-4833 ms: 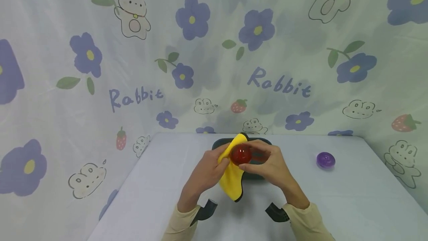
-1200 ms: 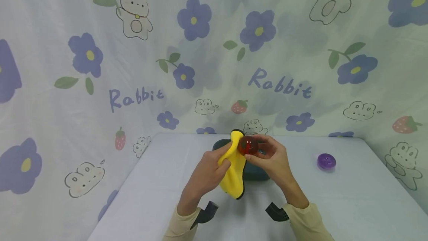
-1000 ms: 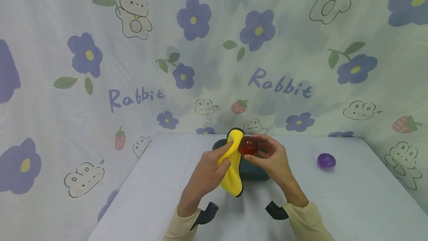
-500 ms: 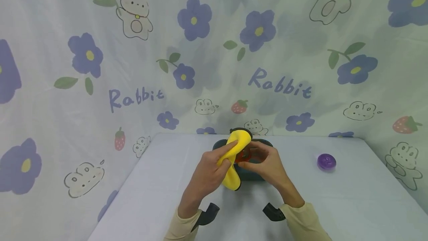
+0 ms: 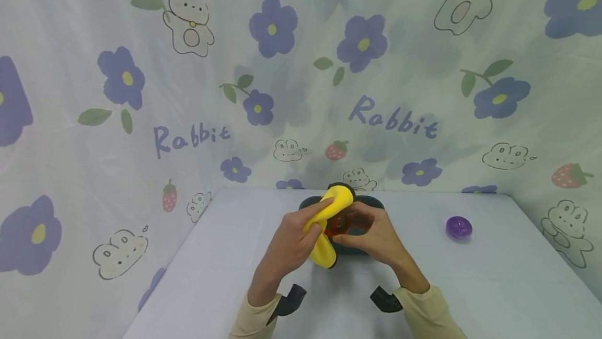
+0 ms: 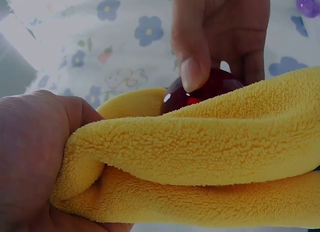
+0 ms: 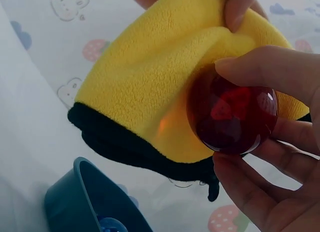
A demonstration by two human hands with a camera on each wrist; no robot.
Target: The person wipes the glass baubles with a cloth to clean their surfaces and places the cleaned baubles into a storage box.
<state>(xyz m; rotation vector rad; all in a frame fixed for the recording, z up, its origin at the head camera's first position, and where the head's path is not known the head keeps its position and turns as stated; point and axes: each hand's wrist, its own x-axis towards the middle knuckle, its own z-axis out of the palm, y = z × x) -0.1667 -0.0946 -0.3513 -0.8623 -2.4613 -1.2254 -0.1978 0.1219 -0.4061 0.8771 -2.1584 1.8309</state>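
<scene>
A yellow cloth (image 5: pixel 323 253) with dark edging is pinched between the thumb and fingers of my left hand (image 5: pixel 290 237), its upper part folded over to the right. My right hand (image 5: pixel 373 234) holds a glossy, see-through red ball (image 7: pixel 232 117), with the thumb on one side and fingertips on the other. The ball rests against the fleecy face of the cloth in the right wrist view. From the head, the cloth and the left fingers cover part of it. Both hands are raised above the table, in front of a dark teal basin (image 5: pixel 359 249).
A clear blue round thing (image 7: pixel 112 225) shows inside the basin in the right wrist view. On the white table (image 5: pixel 508 276), to the right, lies a see-through purple flattened ball (image 5: pixel 458 228). A curtain printed with rabbits and flowers (image 5: pixel 301 93) surrounds the table's back and sides.
The red ball has gone from beside the cloth's right edge down and left, partly behind the cloth. The cloth's top has flopped over to the right. My left hand has hardly moved.
</scene>
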